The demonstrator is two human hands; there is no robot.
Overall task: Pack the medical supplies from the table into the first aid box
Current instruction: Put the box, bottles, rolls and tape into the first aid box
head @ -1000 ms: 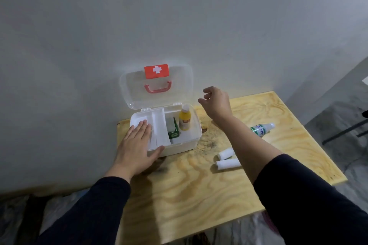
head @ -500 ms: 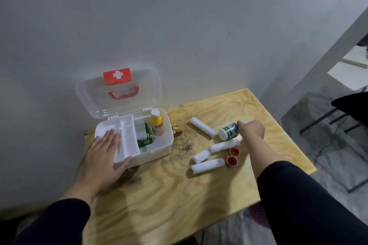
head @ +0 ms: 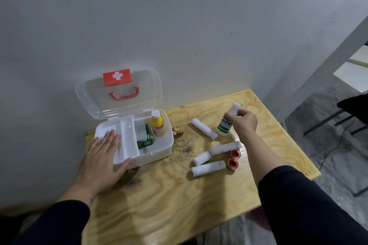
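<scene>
The white first aid box [head: 159,152] stands open at the table's back left, its clear lid [head: 119,93] leaning on the wall. Inside are a yellow bottle [head: 158,123], a green carton [head: 146,139] and a white insert tray [head: 128,139]. My left hand [head: 103,157] lies flat on the box's left front corner. My right hand [head: 244,122] grips a white bottle with a green label [head: 226,124], lifted upright above the table. Several white bandage rolls [head: 208,167] and two red-capped tape rolls [head: 234,158] lie on the wood.
The plywood table [head: 169,205] abuts a grey wall at the back. Its right edge drops to a grey floor with dark chair legs [head: 326,123] and a cable.
My right hand has closed on the green-labelled bottle and raised it upright from lying on the table. The view has swung right; my left hand stays on the box.
</scene>
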